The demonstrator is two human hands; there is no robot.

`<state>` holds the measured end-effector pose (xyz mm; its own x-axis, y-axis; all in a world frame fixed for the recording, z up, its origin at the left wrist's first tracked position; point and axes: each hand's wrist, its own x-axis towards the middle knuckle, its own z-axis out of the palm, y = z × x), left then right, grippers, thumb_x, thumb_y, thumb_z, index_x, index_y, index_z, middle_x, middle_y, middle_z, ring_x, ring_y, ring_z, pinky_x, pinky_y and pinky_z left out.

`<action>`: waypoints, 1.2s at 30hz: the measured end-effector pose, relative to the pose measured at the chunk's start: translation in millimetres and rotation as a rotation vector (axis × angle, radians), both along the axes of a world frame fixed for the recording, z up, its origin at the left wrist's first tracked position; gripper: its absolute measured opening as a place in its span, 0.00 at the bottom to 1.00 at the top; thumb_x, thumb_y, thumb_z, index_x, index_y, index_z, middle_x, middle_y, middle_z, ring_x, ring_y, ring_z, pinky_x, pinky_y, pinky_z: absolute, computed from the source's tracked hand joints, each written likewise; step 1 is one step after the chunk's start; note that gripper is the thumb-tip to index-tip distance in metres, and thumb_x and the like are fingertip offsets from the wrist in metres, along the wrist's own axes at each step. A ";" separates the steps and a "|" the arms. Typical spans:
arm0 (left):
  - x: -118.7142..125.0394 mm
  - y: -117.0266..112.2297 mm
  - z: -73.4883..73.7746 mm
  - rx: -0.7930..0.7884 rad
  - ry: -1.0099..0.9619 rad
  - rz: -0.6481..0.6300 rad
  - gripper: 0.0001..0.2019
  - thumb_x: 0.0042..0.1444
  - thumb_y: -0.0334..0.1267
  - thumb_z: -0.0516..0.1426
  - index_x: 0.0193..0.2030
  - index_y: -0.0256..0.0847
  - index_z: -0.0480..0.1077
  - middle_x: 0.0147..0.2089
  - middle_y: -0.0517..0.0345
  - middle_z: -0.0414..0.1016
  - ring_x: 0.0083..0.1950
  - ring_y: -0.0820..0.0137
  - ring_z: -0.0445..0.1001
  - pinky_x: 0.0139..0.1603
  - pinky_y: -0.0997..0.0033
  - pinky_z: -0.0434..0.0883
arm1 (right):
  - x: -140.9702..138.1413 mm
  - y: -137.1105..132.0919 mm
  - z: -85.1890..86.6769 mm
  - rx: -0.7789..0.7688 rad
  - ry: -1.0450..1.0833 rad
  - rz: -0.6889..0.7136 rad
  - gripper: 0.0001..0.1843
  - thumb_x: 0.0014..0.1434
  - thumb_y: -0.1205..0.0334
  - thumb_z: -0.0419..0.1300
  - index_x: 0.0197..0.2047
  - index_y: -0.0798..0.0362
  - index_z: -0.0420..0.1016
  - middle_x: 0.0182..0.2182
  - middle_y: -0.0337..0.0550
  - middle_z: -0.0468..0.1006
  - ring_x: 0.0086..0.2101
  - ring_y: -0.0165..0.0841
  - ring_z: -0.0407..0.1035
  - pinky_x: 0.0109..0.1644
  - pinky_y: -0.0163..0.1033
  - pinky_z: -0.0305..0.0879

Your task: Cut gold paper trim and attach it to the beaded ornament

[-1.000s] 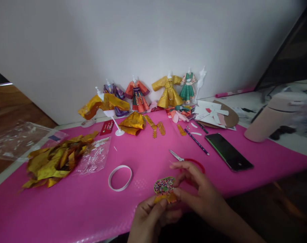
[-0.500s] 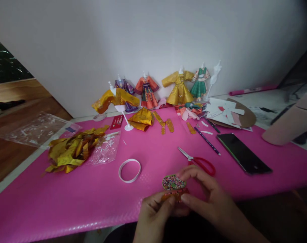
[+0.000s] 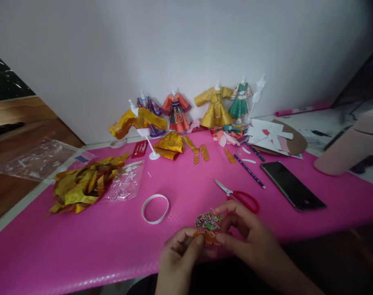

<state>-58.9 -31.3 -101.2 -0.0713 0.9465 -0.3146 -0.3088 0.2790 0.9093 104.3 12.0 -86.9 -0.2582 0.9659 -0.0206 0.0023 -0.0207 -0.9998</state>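
Both hands hold a small patterned paper piece, speckled on top with an orange strip below, just above the near edge of the pink mat. My left hand pinches its lower left edge. My right hand grips its right side with thumb and fingers. Red-handled scissors lie just beyond my right hand, and a white tape ring lies to the left of the piece.
Paper dresses on white stands line the wall. A gold paper heap, clear plastic bags, a purple pencil, a dark phone and a brown disc with white cutouts lie on the mat.
The view swung left and settled; the hands stayed on the paper piece, folding its orange strip lower under the speckled part.
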 end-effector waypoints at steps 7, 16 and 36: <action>3.1 3.7 -0.9 -0.038 -0.026 0.054 0.17 0.44 0.51 0.71 0.28 0.39 0.77 0.19 0.60 0.79 0.21 0.73 0.75 0.28 0.78 0.72 | -2.0 -0.2 -3.1 -0.044 0.060 -0.029 0.17 0.48 0.64 0.64 0.44 0.49 0.71 0.27 0.33 0.71 0.31 0.32 0.71 0.38 0.41 0.68; 7.8 9.6 -0.4 -0.024 -0.048 0.079 0.18 0.45 0.50 0.71 0.26 0.40 0.73 0.16 0.62 0.75 0.18 0.75 0.70 0.26 0.80 0.69 | -1.7 0.4 -3.6 -0.028 0.082 -0.036 0.21 0.47 0.67 0.64 0.46 0.48 0.70 0.31 0.35 0.72 0.34 0.33 0.71 0.42 0.43 0.68; 8.5 10.6 0.5 -0.036 -0.048 0.022 0.17 0.40 0.50 0.73 0.26 0.41 0.76 0.15 0.63 0.75 0.19 0.76 0.69 0.26 0.80 0.68 | -3.9 0.8 -5.9 -0.030 0.146 -0.047 0.19 0.50 0.67 0.64 0.47 0.47 0.69 0.40 0.37 0.73 0.34 0.30 0.71 0.40 0.40 0.67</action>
